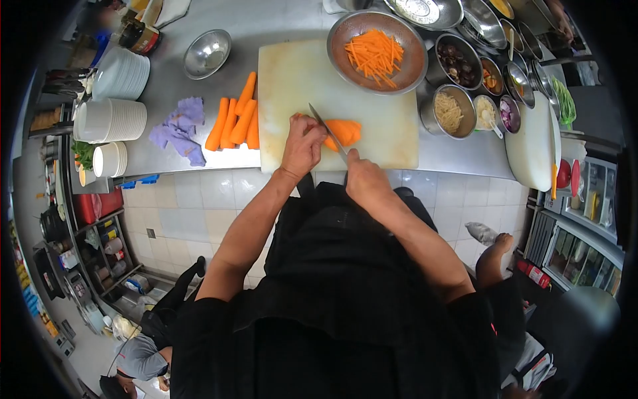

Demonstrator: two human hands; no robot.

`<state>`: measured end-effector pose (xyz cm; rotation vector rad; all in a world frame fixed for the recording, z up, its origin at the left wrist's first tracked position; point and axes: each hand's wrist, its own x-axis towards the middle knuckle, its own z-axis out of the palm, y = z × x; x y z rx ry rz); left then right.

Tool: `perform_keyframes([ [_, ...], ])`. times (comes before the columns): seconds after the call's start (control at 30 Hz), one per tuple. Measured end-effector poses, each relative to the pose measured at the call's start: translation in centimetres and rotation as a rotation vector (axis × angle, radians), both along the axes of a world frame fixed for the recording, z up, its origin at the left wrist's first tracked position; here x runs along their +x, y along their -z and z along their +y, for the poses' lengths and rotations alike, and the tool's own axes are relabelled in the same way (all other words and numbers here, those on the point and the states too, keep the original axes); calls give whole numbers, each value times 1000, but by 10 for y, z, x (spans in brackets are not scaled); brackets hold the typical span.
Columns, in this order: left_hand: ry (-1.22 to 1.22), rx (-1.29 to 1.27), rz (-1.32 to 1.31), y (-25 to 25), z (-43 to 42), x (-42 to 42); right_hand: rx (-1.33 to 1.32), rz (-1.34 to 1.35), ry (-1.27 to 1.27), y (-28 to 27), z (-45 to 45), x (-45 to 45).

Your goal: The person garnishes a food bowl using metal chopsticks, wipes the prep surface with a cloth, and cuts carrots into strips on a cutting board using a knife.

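Fingers [312,125] bunched, the left hand [304,142] holds carrot [330,144], the right hand [365,178] grips a knife [323,121], bowl [413,58] overlapping the board [292,73].

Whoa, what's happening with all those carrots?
Someone is cutting carrot on a pale board. Their right hand holds the knife, and their left hand has its fingers curled at the carrot beside the blade. Orange pieces lie on the other side of the knife. Thin carrot strips are piled in a metal bowl, and longer carrots wait left of the board, near a purple cloth.
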<state>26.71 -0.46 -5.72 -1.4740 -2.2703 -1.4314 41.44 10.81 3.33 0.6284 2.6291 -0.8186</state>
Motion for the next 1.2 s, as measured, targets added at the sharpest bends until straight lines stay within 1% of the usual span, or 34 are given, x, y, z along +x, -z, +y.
perform_keyframes([
  [0.1,-1,4,-48,1,1,3,55,42,-37,-9,7,1],
  [0.13,-1,5,-75,1,0,4,34,28,-39,-13,8,3],
  [0.23,21,-17,-14,3,-1,2,5,8,-46,-21,12,10],
  [0.3,18,-21,-41,3,-3,7,27,22,-45,-25,11,14],
  [0.4,14,-38,-21,1,-1,3,-17,-8,-42,-32,13,15],
  [0.5,13,-58,-22,3,-2,5,-27,-88,-30,-58,15,18],
  [0.6,11,-78,-25,2,-3,6,-39,-124,-46,-67,18,26],
  [0.73,15,-98,-42,1,-4,5,-46,-122,-55,-65,18,26],
  [0.83,8,-47,-27,1,-3,5,-61,-95,-59,-58,18,18],
  [0.9,12,-43,-33,0,-3,4,-53,-37,-70,-33,15,13],
  [1.0,9,-56,-36,2,-6,6,29,128,-7,10,1,6],
  [1.1,-2,-55,-49,3,-6,6,30,39,17,10,1,6],
  [1.2,-15,-33,-55,6,-2,5,28,19,-45,0,7,7],
])
